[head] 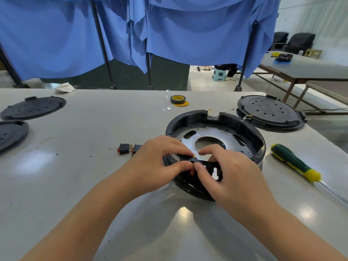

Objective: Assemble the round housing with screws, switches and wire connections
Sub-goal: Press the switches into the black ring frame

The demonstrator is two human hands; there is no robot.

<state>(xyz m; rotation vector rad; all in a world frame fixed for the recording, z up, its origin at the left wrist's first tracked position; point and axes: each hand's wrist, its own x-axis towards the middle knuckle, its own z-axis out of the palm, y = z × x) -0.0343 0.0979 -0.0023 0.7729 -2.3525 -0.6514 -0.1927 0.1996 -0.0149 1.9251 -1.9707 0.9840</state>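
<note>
The round housing (216, 132) is a black plastic ring with a raised wall, and inside it lies a flat, shiny metal plate (222, 135) with a large central hole and several oblong slots. It sits on the smooth, glossy grey table (94, 166), right of the middle and well in from the near edge. Both hands work at the part of its wall nearest the person. The left hand (160, 161) has its fingers curled over the rim and its thumb and forefinger pinched narrowly on a small black switch with a red face (191, 171) seated in the wall. The right hand (229, 172) meets it thumb to thumb, its fingers also curled close and pinching the same switch from the other side.

Two more rocker switches (129, 148), black with red ends, lie side by side on the table just left of the left hand. One screwdriver (295, 162), with a green and yellow rubbery handle and a bright steel shaft, lies toward the right edge. Three flat black round covers dotted with holes are out: one (269, 113) just behind the housing toward the far right corner, and two (33, 108) at the left edge. One roll of black tape with a yellow core (178, 99) stands near the far edge, beside a scrap of clear plastic (166, 102). Thin wires with ring terminals (226, 110) trail from the housing's far wall.
</note>
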